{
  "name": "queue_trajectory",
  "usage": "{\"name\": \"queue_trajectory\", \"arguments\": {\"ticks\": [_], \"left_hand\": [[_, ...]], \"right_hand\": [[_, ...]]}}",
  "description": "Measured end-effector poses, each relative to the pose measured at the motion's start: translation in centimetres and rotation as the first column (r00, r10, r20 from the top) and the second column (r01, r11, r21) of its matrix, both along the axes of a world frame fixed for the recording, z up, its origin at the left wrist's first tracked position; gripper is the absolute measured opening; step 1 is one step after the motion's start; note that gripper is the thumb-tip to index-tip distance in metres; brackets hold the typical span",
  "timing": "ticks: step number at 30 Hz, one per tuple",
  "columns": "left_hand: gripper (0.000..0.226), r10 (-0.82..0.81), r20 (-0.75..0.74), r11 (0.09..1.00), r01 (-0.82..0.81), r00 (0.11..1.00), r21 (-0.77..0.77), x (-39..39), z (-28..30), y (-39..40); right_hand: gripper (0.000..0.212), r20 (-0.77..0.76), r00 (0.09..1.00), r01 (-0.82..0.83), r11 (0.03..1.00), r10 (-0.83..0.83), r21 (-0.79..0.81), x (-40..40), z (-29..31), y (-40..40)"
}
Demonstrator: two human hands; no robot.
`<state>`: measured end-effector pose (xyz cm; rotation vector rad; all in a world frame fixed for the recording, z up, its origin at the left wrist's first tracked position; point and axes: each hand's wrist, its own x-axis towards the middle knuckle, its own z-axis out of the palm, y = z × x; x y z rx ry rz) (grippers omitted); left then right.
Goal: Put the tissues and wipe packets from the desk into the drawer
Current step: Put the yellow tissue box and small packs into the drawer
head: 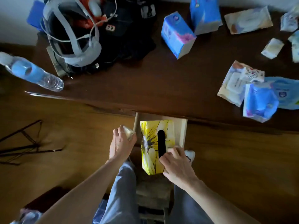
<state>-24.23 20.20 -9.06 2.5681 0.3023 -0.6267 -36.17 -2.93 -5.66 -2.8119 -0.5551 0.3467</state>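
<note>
Resting in the drawer (pixel 183 131) (open): yellow tissue box (pixel 149 152).

desk (pixel 145 88): dark polished wood, glossy | drawer (pixel 182 131): pale bare wood, matt | yellow tissue box (pixel 149 152): printed card, slight sheen | blue tissue packs (pixel 177 35), far right: shiny plastic film | wipe packet (pixel 248 20): glossy plastic wrap | water bottle (pixel 32 73), far left: clear ribbed plastic
</note>
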Motion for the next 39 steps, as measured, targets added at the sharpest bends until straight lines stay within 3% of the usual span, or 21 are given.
{"name": "queue_trajectory", "arguments": {"ticks": [3, 8, 15, 22, 29, 36, 39], "left_hand": [[0.07, -0.001, -0.074, 1.0, 0.003, 0.997, 0.023, -3.1, -2.8, 2.3], [0.059, -0.026, -0.209, 0.996, 0.044, 0.978, 0.081, -3.9, -8.5, 2.9], [0.065, -0.094, -0.231, 0.994, 0.105, 0.968, 0.036, -1.4, -19.8, 0.8], [0.067, -0.215, -0.055, 0.966, 0.221, 0.975, 0.134, -1.5, -32.6, 0.3], [0.062, -0.165, 0.255, 0.969, 0.109, 0.953, 0.221, -0.7, -41.2, 1.3], [0.064, -0.142, 0.435, 0.986, 0.09, 0.889, 0.137, -0.4, -44.3, 1.3], [0.068, -0.048, 0.336, 0.995, 0.016, 0.941, 0.096, -4.3, -42.1, 2.7]], "right_hand": [[0.065, -0.209, 0.978, 0.005, 1.0, 0.002, 0.03, -1.8, -1.4, 2.1], [0.052, -0.396, 0.908, 0.127, 0.991, -0.137, -0.052, -1.2, -7.7, 3.8], [0.05, -0.4, 0.905, 0.107, 0.989, -0.141, -0.107, 2.0, -21.8, 2.9], [0.054, -0.298, 0.951, 0.035, 0.988, -0.08, -0.153, 2.0, -35.7, 2.4], [0.053, -0.191, 0.979, 0.049, 0.989, -0.076, -0.141, 3.4, -45.3, 2.5], [0.048, -0.093, 0.991, 0.076, 0.985, -0.091, -0.155, 4.5, -49.3, 4.2], [0.045, -0.263, 0.946, 0.158, 0.979, -0.188, -0.131, 0.1, -47.4, 5.0]]}}
